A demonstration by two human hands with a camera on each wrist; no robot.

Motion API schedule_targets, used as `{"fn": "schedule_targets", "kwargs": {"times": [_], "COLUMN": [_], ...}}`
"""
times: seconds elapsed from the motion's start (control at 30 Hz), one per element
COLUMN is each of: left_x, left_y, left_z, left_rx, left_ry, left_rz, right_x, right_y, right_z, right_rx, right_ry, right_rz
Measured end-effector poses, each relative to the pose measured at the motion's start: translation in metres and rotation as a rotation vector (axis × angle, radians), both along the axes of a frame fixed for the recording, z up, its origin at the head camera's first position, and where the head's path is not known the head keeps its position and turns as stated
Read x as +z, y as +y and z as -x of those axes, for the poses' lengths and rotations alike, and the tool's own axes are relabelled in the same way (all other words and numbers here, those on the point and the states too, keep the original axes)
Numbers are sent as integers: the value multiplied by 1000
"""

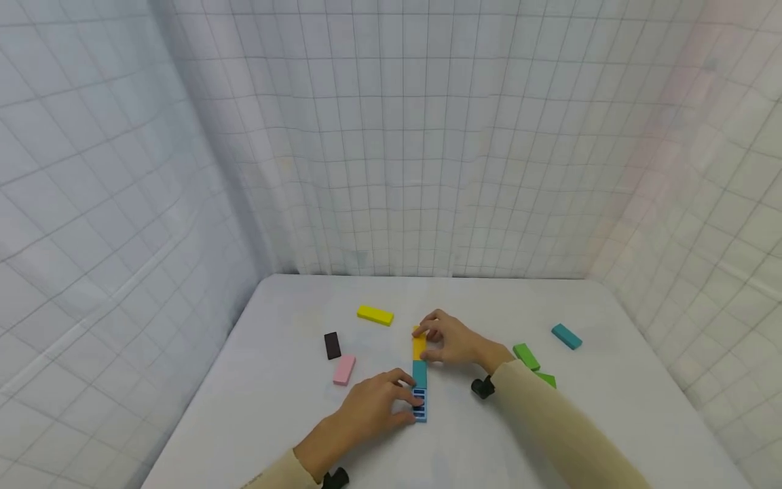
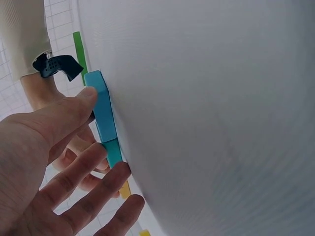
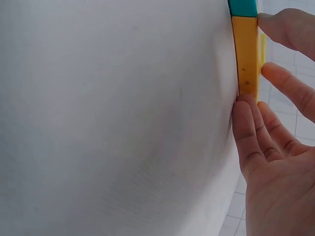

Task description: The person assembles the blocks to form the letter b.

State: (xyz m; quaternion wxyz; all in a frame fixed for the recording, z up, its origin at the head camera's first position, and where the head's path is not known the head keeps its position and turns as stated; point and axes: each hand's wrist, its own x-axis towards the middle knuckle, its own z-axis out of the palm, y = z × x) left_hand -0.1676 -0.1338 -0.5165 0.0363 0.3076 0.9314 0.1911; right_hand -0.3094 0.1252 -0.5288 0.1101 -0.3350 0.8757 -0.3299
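Observation:
Three narrow plastic blocks lie end to end in a line on the white table: a blue block (image 1: pixel 423 415) with slotted hollows on top, a teal block (image 1: pixel 419 373), and an orange block (image 1: pixel 419 348) farthest away. My left hand (image 1: pixel 371 405) holds the blue block, thumb at its near end and fingers toward the teal joint. In the left wrist view the thumb touches the blue block (image 2: pixel 103 113). My right hand (image 1: pixel 457 341) grips the orange block lengthwise, thumb near the teal joint and fingers at the far end. The right wrist view shows fingertips on the orange block (image 3: pixel 245 54).
Left of the line lie a yellow block (image 1: pixel 375 315), a black block (image 1: pixel 332 345) and a pink block (image 1: pixel 344 370). To the right are two green blocks (image 1: pixel 526 356), one partly behind the right sleeve, and another teal block (image 1: pixel 567 336). Gridded white curtains (image 1: pixel 415 149) surround the table (image 1: pixel 489 295).

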Motion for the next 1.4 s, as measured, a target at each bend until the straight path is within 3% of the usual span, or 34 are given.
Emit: {"fn": "schedule_targets", "kwargs": {"times": [0.27,0.67,0.97,1.4], "left_x": [-2,-4,1,1], "left_y": [-2,1,2,4], "left_z": [-7,-11,-12,-11], "left_rx": [1,26,18,32], "left_ry": [-42,-36,1,-1], "left_rz": [0,2,7,7], "right_x": [-8,-8,-5,4], "right_y": [-2,0,0,2], "right_z": [-6,-9,-8,-1], "right_rx": [-14,8,10,57], "right_ry": [-23,-24,-3,20], "right_rz": [-9,-9,-8,-38]}}
